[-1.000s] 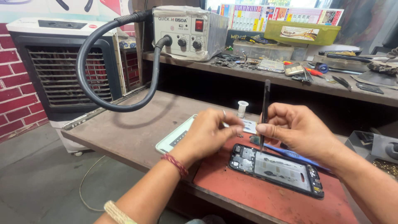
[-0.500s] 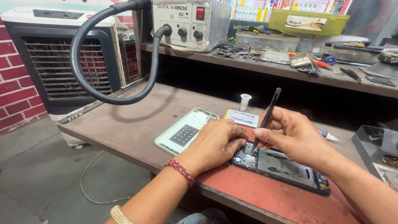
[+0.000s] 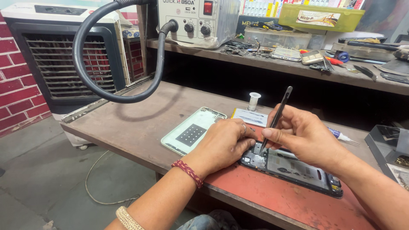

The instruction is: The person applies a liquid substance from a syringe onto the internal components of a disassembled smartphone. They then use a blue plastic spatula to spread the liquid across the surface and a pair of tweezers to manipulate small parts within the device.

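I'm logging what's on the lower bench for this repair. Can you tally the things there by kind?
Opened phone body: 1
Pale green back cover: 1
Black prying tool: 1
Small white bottle: 1
Glue tube: 1
Total: 5

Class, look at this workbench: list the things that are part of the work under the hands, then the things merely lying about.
In use:
- opened phone
- thin black tool, held in right hand
- left hand, steadying the phone

Lying about:
- pale green back cover
- small white bottle
- glue tube
- hot-air station with black hose
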